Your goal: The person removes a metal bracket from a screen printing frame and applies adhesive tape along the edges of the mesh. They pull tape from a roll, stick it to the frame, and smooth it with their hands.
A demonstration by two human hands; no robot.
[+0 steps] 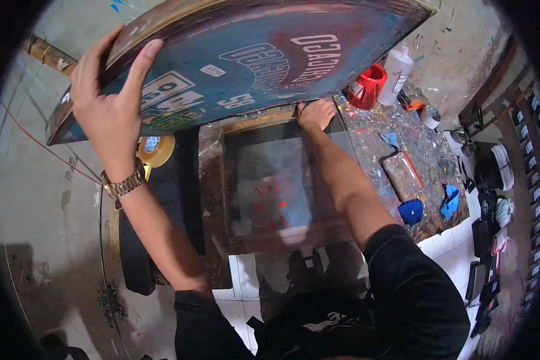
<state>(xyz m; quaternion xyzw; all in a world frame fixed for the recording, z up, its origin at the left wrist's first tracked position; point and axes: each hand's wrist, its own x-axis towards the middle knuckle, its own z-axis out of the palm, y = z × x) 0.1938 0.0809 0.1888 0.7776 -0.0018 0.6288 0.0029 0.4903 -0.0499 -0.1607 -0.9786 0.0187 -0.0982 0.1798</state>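
Observation:
My left hand (108, 102), with a gold watch (126, 181) at its wrist, grips the left rim of a raised screen-printing frame (222, 78). The frame is tilted up, and its blue-green mesh carries pale lettering and shapes. Under it lies a wood-edged panel (264, 174) with a shiny, see-through surface and small red marks. My right hand (317, 114) is at the far edge of this panel, close below the raised frame. Its fingers are curled, and what they hold, if anything, is hidden.
On the paint-spattered table (366, 138) to the right stand a red plastic container (368, 90) and a white bottle (396, 75). Nearer lie a white tape roll (430, 117), a flat brownish block (404, 175) and blue scraps (450, 201). A yellow tape roll (157, 157) is at left.

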